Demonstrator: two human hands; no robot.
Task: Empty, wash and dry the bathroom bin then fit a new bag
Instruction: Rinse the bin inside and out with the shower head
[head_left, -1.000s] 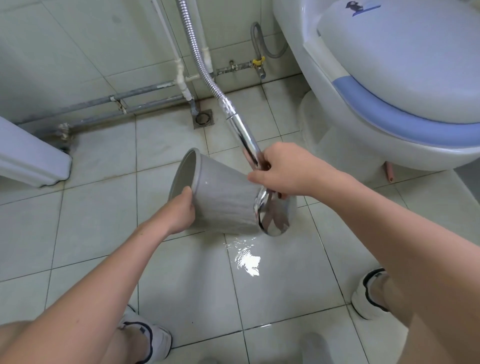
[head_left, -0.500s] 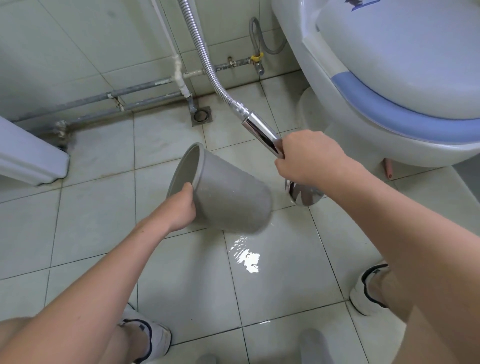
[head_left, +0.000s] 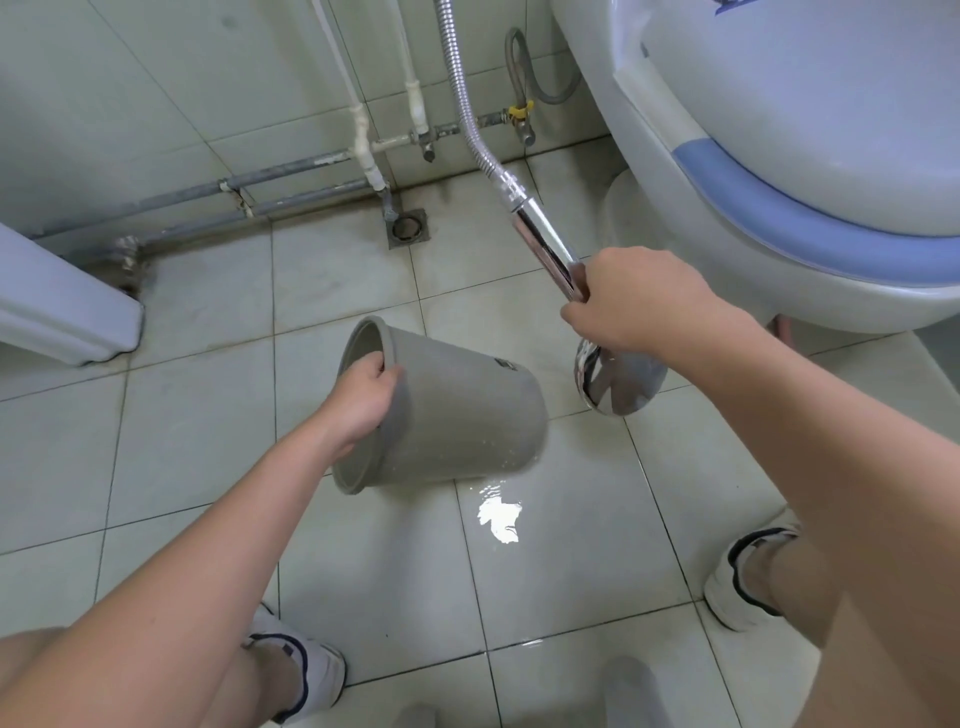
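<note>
Bin (head_left: 457, 415) lies tipped on its side above the floor, left hand (head_left: 363, 397) grasping its rim, while right hand (head_left: 631, 301) grasps the shower head (head_left: 613, 382) just right of it.

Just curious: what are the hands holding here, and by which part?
Left hand grips the grey bin by its rim; right hand grips the shower head by its handle.
</note>
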